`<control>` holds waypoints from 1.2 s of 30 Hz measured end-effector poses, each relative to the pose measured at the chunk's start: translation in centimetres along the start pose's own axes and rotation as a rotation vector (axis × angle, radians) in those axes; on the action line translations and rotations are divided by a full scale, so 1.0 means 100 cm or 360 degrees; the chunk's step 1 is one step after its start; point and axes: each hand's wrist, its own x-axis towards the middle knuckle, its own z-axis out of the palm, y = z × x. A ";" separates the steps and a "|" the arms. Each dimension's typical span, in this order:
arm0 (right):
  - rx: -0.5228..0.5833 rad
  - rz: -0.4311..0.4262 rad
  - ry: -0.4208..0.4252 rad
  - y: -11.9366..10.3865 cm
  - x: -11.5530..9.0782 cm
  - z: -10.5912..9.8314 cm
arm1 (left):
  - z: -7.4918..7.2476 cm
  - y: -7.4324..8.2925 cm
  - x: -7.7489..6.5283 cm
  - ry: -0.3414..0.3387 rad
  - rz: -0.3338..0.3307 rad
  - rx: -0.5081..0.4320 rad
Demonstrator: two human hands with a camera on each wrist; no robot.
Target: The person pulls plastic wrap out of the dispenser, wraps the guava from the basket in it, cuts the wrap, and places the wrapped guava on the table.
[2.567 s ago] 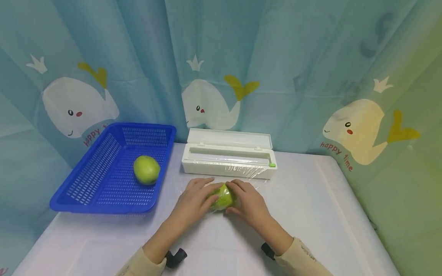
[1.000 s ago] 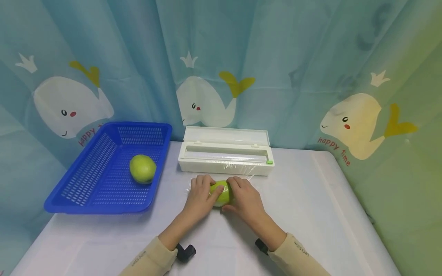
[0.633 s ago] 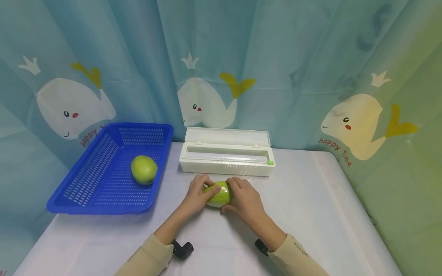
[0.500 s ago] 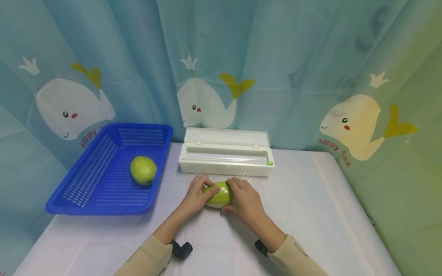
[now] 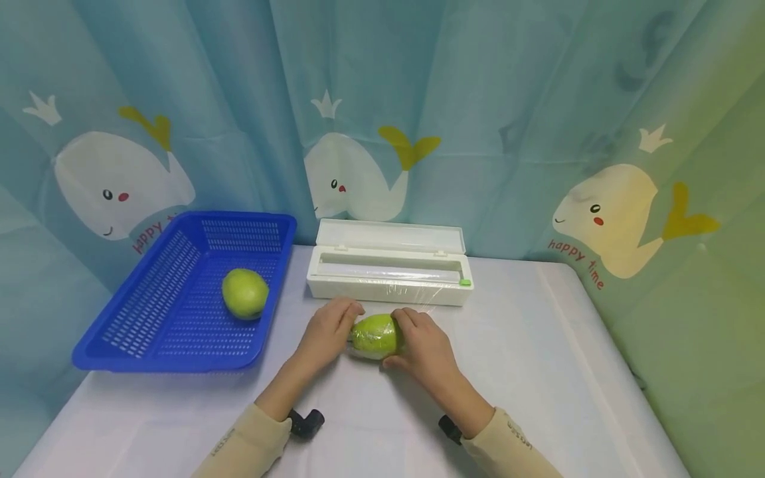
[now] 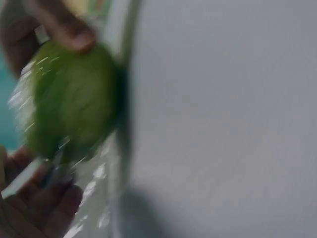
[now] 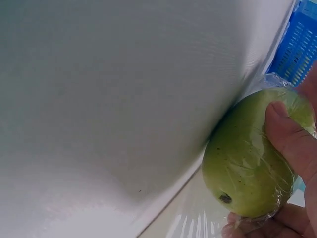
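A green pear point(image 5: 375, 334) partly covered in clear plastic wrap point(image 7: 275, 81) lies on its side on the white table, in front of the wrap dispenser. My right hand point(image 5: 427, 342) grips its right end; in the right wrist view the thumb point(image 7: 287, 134) lies along the pear and fingers curl at its other side. At the pear's left end my left hand point(image 5: 325, 332) has its fingers bent, pinching the film by the fruit. The left wrist view is blurred, with film gleaming around the pear point(image 6: 74, 99). Film also stretches from the dispenser point(image 5: 385, 291) toward the pear.
A blue perforated basket point(image 5: 128, 362) with a second green pear point(image 5: 245, 293) stands at the left. The dispenser's lid point(image 5: 388, 234) is raised, showing the white roll point(image 5: 388, 272); a green piece point(image 5: 465, 282) sits at its right end. A whale-print curtain point(image 5: 478, 79) hangs behind.
The left hand has come off the pear's top and moved left to its end, baring more of the fruit. The right hand keeps its grip, and the film now lies closer around the pear.
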 end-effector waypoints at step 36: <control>0.0016 -0.0037 -0.0036 0.000 0.004 -0.002 | 0.006 0.004 -0.028 -0.0311 -0.0845 -0.0908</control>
